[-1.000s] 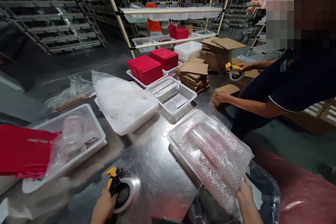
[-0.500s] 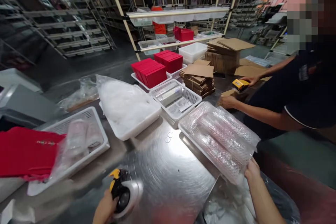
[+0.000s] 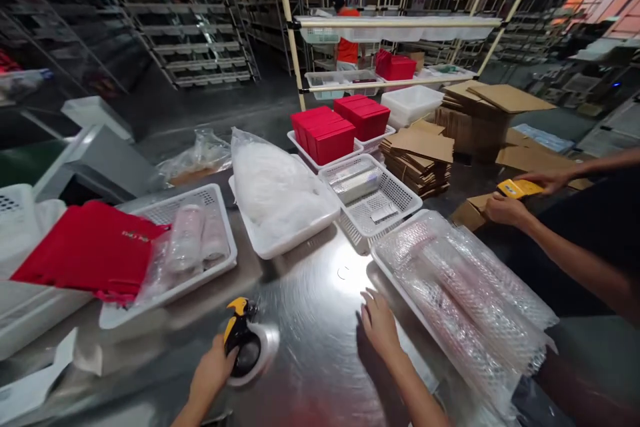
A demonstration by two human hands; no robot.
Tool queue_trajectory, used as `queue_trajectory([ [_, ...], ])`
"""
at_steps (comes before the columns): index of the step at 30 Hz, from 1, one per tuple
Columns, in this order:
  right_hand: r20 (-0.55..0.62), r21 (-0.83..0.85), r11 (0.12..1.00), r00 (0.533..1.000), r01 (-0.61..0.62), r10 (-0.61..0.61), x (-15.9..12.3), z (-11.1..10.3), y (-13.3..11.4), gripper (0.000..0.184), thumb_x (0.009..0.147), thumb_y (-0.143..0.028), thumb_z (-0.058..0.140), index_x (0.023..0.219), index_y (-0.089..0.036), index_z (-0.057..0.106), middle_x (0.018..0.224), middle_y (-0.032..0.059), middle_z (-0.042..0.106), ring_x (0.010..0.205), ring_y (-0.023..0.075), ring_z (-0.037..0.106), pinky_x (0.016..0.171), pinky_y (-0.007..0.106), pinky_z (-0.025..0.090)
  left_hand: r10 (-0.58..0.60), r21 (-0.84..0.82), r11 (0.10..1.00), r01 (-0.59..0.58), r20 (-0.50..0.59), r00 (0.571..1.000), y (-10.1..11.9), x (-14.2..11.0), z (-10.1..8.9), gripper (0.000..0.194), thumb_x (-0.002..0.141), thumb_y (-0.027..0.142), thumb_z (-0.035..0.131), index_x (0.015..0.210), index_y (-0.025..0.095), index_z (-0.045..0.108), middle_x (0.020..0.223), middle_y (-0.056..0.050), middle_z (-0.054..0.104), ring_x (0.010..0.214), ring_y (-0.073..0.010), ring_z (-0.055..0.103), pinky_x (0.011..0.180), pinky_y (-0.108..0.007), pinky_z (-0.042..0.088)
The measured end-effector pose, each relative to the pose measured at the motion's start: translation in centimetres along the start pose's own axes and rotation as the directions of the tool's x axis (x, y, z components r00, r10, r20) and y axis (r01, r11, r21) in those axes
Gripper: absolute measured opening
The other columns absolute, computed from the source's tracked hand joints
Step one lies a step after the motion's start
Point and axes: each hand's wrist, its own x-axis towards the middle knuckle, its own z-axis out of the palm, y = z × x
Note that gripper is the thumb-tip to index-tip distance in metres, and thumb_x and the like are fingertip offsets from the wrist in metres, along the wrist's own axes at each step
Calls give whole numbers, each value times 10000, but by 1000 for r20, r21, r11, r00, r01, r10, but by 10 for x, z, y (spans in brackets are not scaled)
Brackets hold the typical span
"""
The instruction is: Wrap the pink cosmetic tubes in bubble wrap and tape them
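L hand nr side, left of ctr, fingers clenched round a tape dispenser, blk w/ yellow top, low at the worktop; can't tell if it rests there. R hand nr ctr, fingers released & spread, nothing in grip, over bare metal; can't tell if touching. Just right of it: white tray w/ bubble-wrapped packs, nr ends jutting past the rim. Far of tray, white basket w/ shiny roll; left of that, white tub under bag of white stuff. Left side, red bag partly over perforated basket. Far right, co-worker's hand at small cardbd box.
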Motion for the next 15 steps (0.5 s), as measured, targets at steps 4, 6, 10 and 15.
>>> queue_trajectory([
  [4, 144, -170, 956, 954, -238, 263, 120, 35, -9, 574, 905, -307, 612, 1415, -59, 524, 1505, 302, 425, 1259, 375, 572, 1012, 466, 469, 61, -114, 991, -74, -114, 992, -11, -12, -7, 529, 857, 533, 333, 1134, 115, 503, 1135, -239, 680, 1113, -359, 671, 978, -429, 498],
  [6, 143, -192, 940, 940, -282, 311, 150, 46, -7, 612, 940, -374, 572, 1420, -3, 492, 1500, 360, 376, 1255, 406, 553, 987, 502, 464, 106, -203, 968, -150, -213, 971, -15, -24, -10, 602, 809, 558, 356, 1162, 96, 510, 1241, -267, 633, 1167, -370, 633, 1041, -456, 466],
  [10, 188, -234, 947, 945, -222, 268, 142, 70, -21, 459, 936, -352, 582, 1246, -15, 625, 1360, 297, 524, 1288, 391, 489, 1056, 480, 402, 73, -410, 893, -188, -280, 957, -7, -56, -18, 570, 752, 590, 450, 1110, 164, 573, 1178, -193, 686, 1075, -341, 670, 981, -448, 523],
  [15, 319, -228, 966, 929, -119, 190, 98, 91, -48, 329, 885, -22, 436, 1046, -113, 708, 1153, 188, 665, 1093, 274, 592, 916, 355, 467, 184, -590, 763, -264, -193, 964, 33, -99, -18, 428, 738, 534, 552, 1011, 230, 678, 1077, -105, 729, 978, -298, 697, 959, -413, 539],
])
